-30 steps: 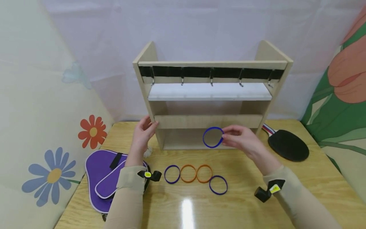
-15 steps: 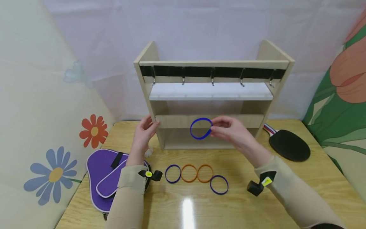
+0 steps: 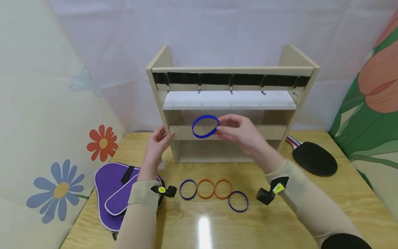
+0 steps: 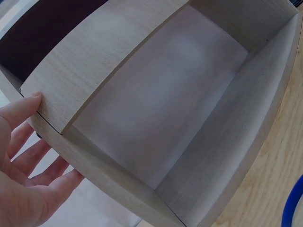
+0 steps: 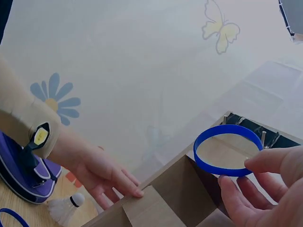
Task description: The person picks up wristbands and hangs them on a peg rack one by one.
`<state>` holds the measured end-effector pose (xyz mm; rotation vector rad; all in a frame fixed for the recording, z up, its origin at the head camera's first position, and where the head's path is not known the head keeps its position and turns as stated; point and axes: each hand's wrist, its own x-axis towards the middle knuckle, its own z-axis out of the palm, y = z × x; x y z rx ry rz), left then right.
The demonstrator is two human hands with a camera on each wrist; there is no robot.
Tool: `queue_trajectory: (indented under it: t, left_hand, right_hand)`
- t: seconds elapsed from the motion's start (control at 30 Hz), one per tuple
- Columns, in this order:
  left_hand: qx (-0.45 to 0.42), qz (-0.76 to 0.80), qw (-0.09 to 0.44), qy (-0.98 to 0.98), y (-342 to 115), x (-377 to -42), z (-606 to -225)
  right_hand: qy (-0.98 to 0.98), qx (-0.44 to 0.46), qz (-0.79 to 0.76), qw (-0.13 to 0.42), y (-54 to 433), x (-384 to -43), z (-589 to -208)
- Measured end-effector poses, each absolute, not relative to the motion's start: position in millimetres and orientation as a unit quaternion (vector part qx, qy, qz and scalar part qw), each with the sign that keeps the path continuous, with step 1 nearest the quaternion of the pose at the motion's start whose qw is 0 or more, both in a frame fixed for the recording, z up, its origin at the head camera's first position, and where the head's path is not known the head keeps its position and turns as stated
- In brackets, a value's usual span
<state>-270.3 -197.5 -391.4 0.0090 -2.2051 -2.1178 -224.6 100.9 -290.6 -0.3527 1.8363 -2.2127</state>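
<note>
My right hand (image 3: 239, 131) pinches a blue wristband (image 3: 203, 136) between thumb and fingers, holding it up in front of the small wooden shelf (image 3: 267, 132). In the right wrist view this wristband (image 5: 232, 171) overlaps the shelf's hook strip. My left hand (image 3: 155, 145) grips the shelf's left side, the thumb on its front panel (image 4: 90, 61) and the other fingers along the outer side. Several metal hooks (image 3: 231, 89) hang in a row from a black strip near the top. On the table lie an orange wristband (image 3: 206, 198), another beside it, and a blue wristband (image 3: 188, 199) at each end.
To the left lies a purple paddle case (image 3: 107, 183) under my left forearm. A shuttlecock (image 5: 66, 208) sits near the shelf's left foot. A black table-tennis paddle (image 3: 314, 159) lies right of the shelf. Cloth with printed flowers hangs at both sides.
My right hand has carried the blue wristband left and upward, from the lower opening to above the front panel, and the band has tilted. My left hand has stayed on the shelf.
</note>
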Motion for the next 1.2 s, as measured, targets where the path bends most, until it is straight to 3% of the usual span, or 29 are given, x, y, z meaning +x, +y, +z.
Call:
queue_trajectory:
  t: [1.2]
  left_hand:
    - [0.002,-0.691,0.051,-0.721,-197,-271,-394]
  right_hand:
    - [0.554,-0.083,-0.822,0.102,12,-243,-251]
